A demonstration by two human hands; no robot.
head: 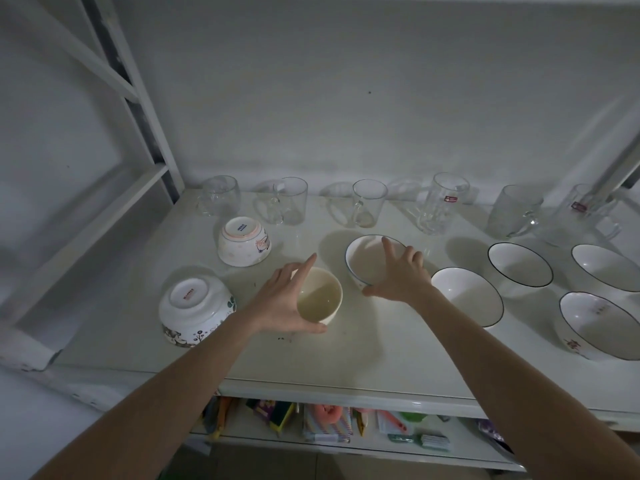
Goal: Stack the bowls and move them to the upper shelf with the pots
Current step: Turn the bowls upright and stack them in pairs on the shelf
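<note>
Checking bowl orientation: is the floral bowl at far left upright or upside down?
Upside down: the floral bowl shows its stamped foot ring upward, rim on the shelf.

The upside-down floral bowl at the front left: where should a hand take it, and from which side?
The floral bowl rests rim-down, foot ring up, so no lip is exposed. Probably best to come from above and span the narrower base just below the foot ring, thumb and fingers on opposite walls. The left hand is nearest but is wrapped around the cream bowl; the shelf in front is open.
</note>
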